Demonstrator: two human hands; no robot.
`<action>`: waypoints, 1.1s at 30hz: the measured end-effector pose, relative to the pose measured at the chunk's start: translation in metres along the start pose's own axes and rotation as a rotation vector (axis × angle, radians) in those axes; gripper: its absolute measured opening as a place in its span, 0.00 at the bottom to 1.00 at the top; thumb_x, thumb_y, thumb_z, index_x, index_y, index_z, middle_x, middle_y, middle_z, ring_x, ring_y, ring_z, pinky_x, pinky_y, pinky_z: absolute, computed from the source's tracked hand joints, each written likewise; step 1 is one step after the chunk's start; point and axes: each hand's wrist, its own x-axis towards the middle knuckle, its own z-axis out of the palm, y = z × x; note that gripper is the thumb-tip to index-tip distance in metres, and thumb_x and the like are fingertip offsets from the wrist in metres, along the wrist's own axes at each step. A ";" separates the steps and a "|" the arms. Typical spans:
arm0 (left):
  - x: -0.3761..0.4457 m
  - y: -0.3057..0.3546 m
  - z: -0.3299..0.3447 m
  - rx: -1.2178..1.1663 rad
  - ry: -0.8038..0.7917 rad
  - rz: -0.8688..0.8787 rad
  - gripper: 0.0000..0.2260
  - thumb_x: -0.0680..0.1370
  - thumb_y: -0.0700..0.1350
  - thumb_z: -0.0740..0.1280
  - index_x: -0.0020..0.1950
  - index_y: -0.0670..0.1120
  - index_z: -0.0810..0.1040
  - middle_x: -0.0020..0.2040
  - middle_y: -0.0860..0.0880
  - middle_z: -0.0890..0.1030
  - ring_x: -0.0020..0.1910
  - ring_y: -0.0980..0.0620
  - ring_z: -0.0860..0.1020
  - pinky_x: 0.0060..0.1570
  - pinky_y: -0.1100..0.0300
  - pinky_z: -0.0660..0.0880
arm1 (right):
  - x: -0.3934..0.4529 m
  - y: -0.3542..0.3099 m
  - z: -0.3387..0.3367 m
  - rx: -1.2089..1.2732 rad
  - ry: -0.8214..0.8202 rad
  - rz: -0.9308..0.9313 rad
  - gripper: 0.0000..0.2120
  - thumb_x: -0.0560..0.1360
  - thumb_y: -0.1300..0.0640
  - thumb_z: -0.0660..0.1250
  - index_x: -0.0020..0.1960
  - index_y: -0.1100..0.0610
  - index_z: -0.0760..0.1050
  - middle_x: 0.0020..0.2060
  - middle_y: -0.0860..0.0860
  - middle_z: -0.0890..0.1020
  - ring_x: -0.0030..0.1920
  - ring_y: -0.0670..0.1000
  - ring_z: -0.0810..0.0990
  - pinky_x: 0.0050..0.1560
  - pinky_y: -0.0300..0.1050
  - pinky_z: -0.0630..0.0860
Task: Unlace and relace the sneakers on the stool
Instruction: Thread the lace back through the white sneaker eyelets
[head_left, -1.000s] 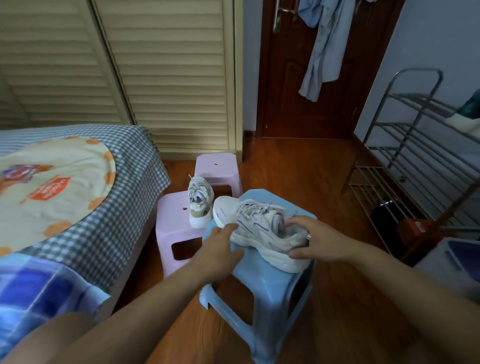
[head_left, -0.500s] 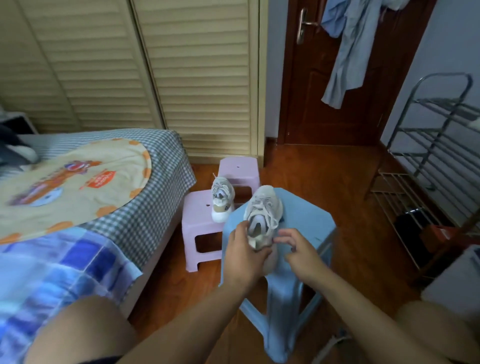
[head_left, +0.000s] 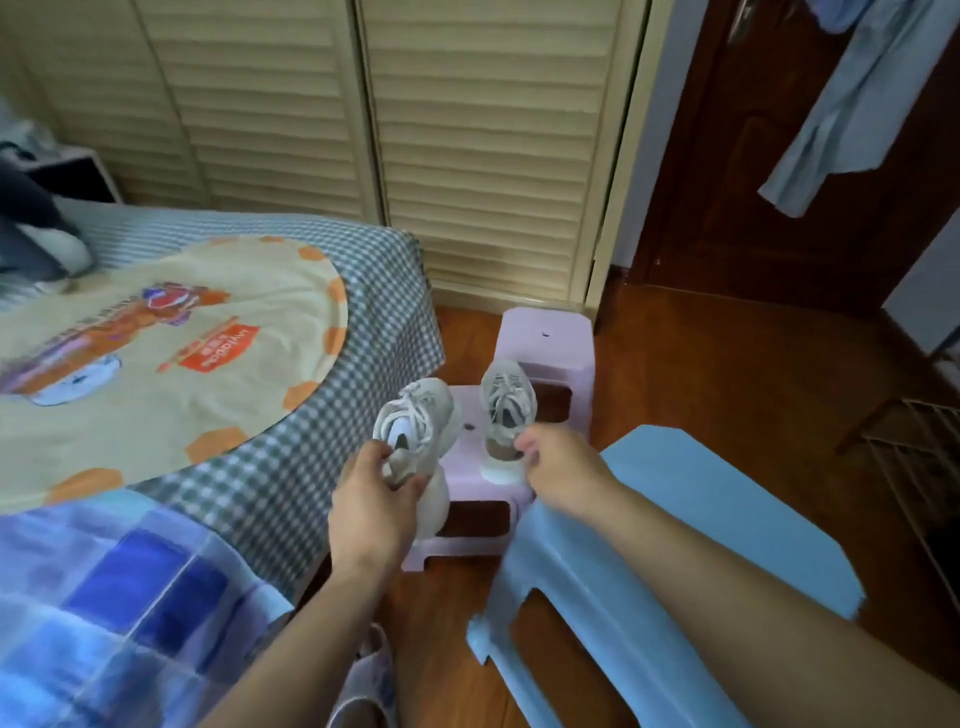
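- The left hand (head_left: 375, 501) grips the heel of a white sneaker (head_left: 415, 431), held up at about 11 o'clock from the blue stool (head_left: 727, 525).
- The right hand (head_left: 558, 470), fingers curled, reaches the heel of the second sneaker (head_left: 506, 402); whether it pinches it is unclear.
- That second sneaker stands on a pink stool (head_left: 545, 338) at 12 o'clock, beside the bed (head_left: 322, 467).

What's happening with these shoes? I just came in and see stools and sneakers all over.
A person seated by the bed is handling a pair of white sneakers. The left hand grips one sneaker by its heel, held in front of the pink stool. The right hand reaches to the heel of the second sneaker, which stands on that stool. The blue stool has nothing on it. Both sneakers look laced.
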 end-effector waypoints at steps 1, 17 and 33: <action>0.018 -0.013 0.015 -0.012 -0.001 -0.012 0.13 0.74 0.53 0.74 0.54 0.57 0.74 0.53 0.54 0.81 0.52 0.49 0.80 0.51 0.45 0.78 | 0.029 0.006 0.008 -0.071 -0.019 0.017 0.19 0.77 0.60 0.63 0.66 0.48 0.77 0.63 0.51 0.80 0.63 0.55 0.78 0.62 0.45 0.75; 0.105 -0.009 0.072 0.042 0.017 -0.030 0.12 0.77 0.49 0.72 0.55 0.50 0.71 0.61 0.50 0.73 0.52 0.46 0.76 0.50 0.48 0.76 | 0.167 0.039 0.066 -0.014 -0.054 0.184 0.21 0.68 0.42 0.76 0.56 0.50 0.78 0.53 0.52 0.83 0.54 0.57 0.81 0.57 0.50 0.79; -0.106 0.145 0.066 0.037 -0.059 0.393 0.17 0.75 0.53 0.74 0.58 0.50 0.71 0.64 0.50 0.67 0.56 0.46 0.77 0.49 0.54 0.77 | -0.183 0.079 -0.139 0.159 0.319 0.249 0.12 0.71 0.51 0.76 0.41 0.50 0.73 0.39 0.46 0.80 0.42 0.52 0.78 0.41 0.48 0.73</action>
